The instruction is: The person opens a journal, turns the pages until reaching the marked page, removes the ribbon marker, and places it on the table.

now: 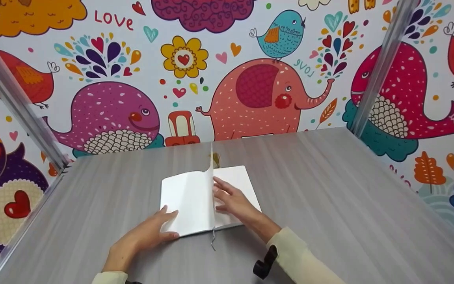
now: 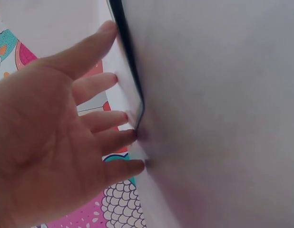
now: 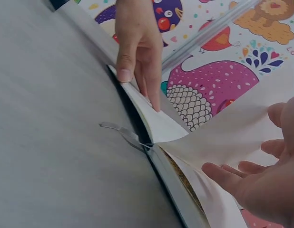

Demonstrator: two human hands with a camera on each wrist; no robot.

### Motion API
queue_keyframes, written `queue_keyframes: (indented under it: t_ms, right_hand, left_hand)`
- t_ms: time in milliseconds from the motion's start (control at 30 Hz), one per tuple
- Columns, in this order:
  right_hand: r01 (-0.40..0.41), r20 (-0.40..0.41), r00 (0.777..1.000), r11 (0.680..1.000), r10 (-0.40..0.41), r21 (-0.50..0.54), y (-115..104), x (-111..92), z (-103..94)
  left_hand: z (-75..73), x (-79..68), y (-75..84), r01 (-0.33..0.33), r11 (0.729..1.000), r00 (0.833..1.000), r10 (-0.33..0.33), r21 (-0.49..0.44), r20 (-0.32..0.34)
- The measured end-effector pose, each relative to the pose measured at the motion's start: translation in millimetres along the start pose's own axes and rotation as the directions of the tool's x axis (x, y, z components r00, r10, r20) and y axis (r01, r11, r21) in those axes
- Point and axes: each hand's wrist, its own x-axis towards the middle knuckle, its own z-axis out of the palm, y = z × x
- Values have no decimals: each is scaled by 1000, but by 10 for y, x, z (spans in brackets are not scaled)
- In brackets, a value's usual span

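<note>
An open notebook (image 1: 185, 203) with blank white pages and a dark cover edge lies on the table. One page (image 1: 212, 165) stands upright along its middle. My left hand (image 1: 144, 233) rests at the lower left corner, fingers spread, thumb at the near edge. To the right of the raised page is my right hand (image 1: 237, 203), its fingers extended with the tips at that page. In the right wrist view these fingers (image 3: 223, 176) look loosely straight. A grey ribbon bookmark (image 1: 213, 240) hangs from the spine. Something gold (image 3: 182, 178) shows between the pages.
The grey wood-grain table (image 1: 341, 205) extends around the notebook. Walls printed with cartoon animals (image 1: 258, 98) enclose it, with metal posts (image 1: 382, 75) at the back corners. A black strap (image 1: 265, 263) sits at the right sleeve.
</note>
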Motion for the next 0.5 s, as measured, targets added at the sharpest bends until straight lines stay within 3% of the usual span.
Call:
queue_keyframes:
  t_ms: [300,500]
  right_hand:
    - [61,13,998,989,-60,-132,68,-10,159]
    - [96,13,995,961,-96,-258,95,-32,253]
  left_hand:
    - [-39,-48,-98,-9,1000,1000,9,11,-1]
    - [-76,-90,-160,-22,999,1000,22,24,-5]
